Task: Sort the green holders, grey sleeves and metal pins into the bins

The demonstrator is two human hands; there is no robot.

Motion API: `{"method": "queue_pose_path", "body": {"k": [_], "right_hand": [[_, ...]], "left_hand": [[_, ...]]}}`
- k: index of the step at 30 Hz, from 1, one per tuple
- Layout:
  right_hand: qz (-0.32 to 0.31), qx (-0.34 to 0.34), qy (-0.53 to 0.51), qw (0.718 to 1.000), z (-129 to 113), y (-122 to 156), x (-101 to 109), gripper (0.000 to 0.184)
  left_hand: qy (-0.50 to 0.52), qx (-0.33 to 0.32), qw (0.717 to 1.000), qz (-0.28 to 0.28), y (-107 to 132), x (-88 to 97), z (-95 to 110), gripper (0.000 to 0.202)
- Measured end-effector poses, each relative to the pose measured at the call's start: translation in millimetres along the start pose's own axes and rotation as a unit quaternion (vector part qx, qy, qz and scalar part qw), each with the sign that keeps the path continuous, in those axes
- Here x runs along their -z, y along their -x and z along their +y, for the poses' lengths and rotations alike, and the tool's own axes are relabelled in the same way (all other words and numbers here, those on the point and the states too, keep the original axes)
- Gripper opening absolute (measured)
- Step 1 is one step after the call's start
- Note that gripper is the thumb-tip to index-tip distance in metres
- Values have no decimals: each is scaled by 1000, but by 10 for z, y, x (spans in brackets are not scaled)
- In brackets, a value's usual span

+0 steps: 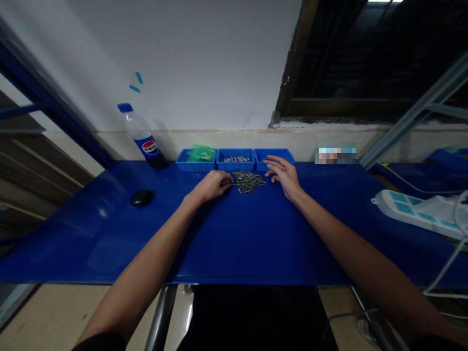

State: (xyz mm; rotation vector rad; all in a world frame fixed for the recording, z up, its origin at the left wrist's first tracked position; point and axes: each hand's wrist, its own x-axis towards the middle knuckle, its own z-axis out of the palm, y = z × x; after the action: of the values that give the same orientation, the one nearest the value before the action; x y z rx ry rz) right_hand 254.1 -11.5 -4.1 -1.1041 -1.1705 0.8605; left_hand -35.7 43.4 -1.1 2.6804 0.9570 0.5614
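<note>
A loose pile of screws (249, 182) lies on the blue tabletop between my hands. My left hand (212, 185) rests at the pile's left edge with its fingers curled together; what they hold, if anything, is too small to make out. On the other side, my right hand (284, 174) hovers with fingers apart and nothing visible in them, in front of the right blue bin (274, 155). The middle blue bin (236, 166) holds several metal pieces. In the left blue bin (193, 167) sits a green plastic bag (202, 153).
A cola bottle (146, 141) stands at the back left, with a black computer mouse (141, 197) in front of it. To the right lies a white power strip (409, 209) with cables. The wall (219, 73) rises behind the bins.
</note>
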Motion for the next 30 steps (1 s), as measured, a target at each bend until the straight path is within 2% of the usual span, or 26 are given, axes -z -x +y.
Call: {"method": "queue_pose_path", "body": {"k": [4,7,9,12,15,17,25,30], "right_hand": [[-17,-6,7,1000,-8,32,-36,45],[-23,-7,8,1000,0,37,-57,41],[-30,-5,10,999,12,35,-71,38],[-49,-5,24,998,30,40,-95,33],[-76,-12,42,996,37,61,-118,35],[-90,-17,42,995,34,79,-132,37],[-120,-41,3,992,1,123,-172,30],[-112,-39,-6,993,-6,114,-171,29]], "left_hand": [[4,-14,999,47,-21,15,35,24],[59,1,993,101,-54,-10,83,21],[123,24,980,154,-93,-68,136,18],[232,57,946,221,-169,-194,243,15],[306,58,923,227,-227,-299,347,19],[321,53,918,227,-241,-338,398,20],[278,27,933,228,-223,-400,472,19],[245,2,945,215,-228,-393,449,22]]}}
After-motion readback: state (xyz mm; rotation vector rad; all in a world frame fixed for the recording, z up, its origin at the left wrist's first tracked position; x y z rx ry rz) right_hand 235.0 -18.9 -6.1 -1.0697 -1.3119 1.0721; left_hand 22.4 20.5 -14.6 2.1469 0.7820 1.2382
